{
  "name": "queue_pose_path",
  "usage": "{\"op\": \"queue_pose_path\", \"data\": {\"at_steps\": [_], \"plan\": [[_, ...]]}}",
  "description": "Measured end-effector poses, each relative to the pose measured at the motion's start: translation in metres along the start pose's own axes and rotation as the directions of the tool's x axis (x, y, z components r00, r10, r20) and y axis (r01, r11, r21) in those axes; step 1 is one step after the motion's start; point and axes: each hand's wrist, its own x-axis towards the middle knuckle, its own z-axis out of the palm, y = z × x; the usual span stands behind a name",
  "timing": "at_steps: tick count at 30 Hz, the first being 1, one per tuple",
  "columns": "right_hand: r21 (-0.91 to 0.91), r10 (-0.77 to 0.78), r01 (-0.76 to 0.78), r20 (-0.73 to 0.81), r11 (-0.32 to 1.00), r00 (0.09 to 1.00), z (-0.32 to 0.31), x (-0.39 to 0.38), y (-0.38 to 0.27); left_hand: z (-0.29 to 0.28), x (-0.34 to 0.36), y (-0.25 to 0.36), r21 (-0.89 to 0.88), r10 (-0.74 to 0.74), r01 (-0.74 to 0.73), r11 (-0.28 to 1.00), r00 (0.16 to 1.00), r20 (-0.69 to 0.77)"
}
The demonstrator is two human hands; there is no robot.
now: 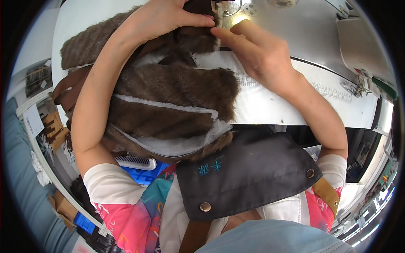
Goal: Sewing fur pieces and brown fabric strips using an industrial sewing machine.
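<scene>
Brown fur fabric (177,86) with pale backing and white edges lies bunched across the white work table, hanging over its front edge. At the top, near the lit metal plate of a sewing machine (291,27), my left hand (164,19) is closed on the fur fabric, with its thumb stretched along the top. My right hand (259,52) comes from the other side, fingers curled, its fingertips pinching the pale edge of the same fabric. The innermost part of the left hand's grip is cut off by the frame's upper edge.
A ruler scale (325,89) runs along the white table (263,105) at the right. The machine's pale body (360,40) rises at the far right. Below the table at left are a blue bin (145,172) and cardboard boxes (59,206). A dark apron (249,177) covers my front.
</scene>
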Motion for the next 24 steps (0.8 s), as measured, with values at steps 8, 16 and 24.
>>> {"op": "queue_pose_path", "data": {"at_steps": [8, 16, 24], "plan": [[-0.171, -0.056, 0.075, 0.113, 0.983, 0.992, 0.0, 0.005, 0.001, -0.011, -0.017, 0.003, 0.165, 0.005, 0.006, 0.986, 0.998, -0.067], [-0.181, -0.087, 0.113, 0.145, 0.977, 0.986, -0.002, 0.008, 0.002, 0.011, -0.048, -0.04, 0.854, 0.68, -0.436, 0.285, 0.72, 0.14], [-0.356, -0.114, 0.168, 0.169, 0.919, 0.979, -0.004, 0.012, -0.002, 0.004, -0.035, -0.046, 0.789, 0.742, -0.524, 0.32, 0.657, 0.135]]}}
